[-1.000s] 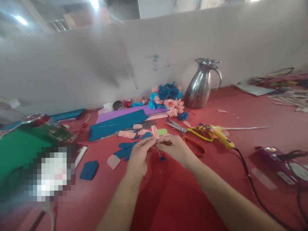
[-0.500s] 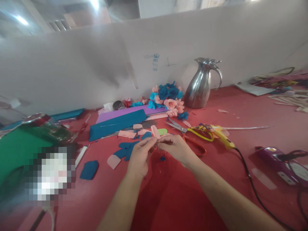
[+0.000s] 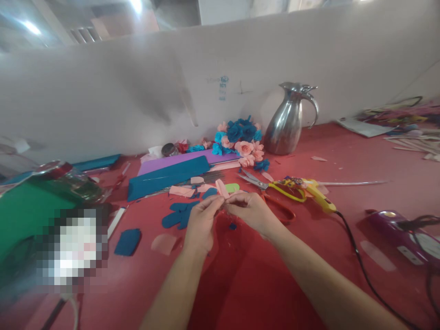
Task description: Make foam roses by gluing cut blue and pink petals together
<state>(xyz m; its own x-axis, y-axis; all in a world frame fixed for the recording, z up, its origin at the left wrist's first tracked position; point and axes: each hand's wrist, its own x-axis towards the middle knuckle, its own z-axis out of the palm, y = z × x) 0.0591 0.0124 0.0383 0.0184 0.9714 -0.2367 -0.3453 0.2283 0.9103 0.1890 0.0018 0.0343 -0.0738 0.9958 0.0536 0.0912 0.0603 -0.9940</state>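
A curled pink paper strip [image 3: 222, 188] stands up between the fingertips of my left hand [image 3: 202, 222] and my right hand [image 3: 253, 213]. Both hands pinch it at its lower end, with their fingertips touching. Dark blue paper petals [image 3: 178, 215] lie beside my left hand, and a pale pink petal [image 3: 164, 244] rests nearer to me. Behind the fingers is a light green piece [image 3: 233, 188]. Scissors with yellow and red handles [image 3: 287, 191] lie beyond my right hand.
Blue and pink paper flowers [image 3: 240, 137] sit near a steel jug [image 3: 285, 123] by the wall. A yellow glue gun [image 3: 319, 197] and purple device [image 3: 398, 233] are right. Blue paper [image 3: 168, 178], a jar [image 3: 74, 183] and a green sheet [image 3: 30, 215] lie left.
The pale pink petal left of my left hand has shifted or tilted slightly. Both hands keep nearly the same pinch and place.
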